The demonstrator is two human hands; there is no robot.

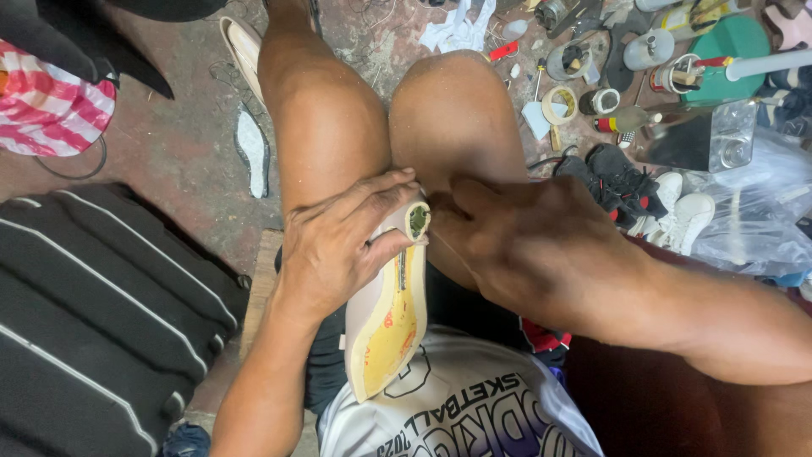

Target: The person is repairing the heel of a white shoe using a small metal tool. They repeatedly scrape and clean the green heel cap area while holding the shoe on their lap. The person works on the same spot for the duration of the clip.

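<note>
A pale shoe point(385, 326) lies sole-up between my thighs, its yellow insole board facing the camera and its heel end point(417, 220) showing a greenish hole. My left hand point(338, 250) wraps around the heel end and grips it. My right hand point(516, 241) presses in at the heel from the right, fingers closed against it; whether it holds a small tool is hidden.
A black striped suitcase point(101, 313) fills the lower left. A loose sole point(252, 151) and a flat shoe point(243, 46) lie on the floor. Tape rolls point(558, 104), bottles, tools and black and white sneakers point(651, 199) crowd the upper right. A striped bag point(51, 106) is at far left.
</note>
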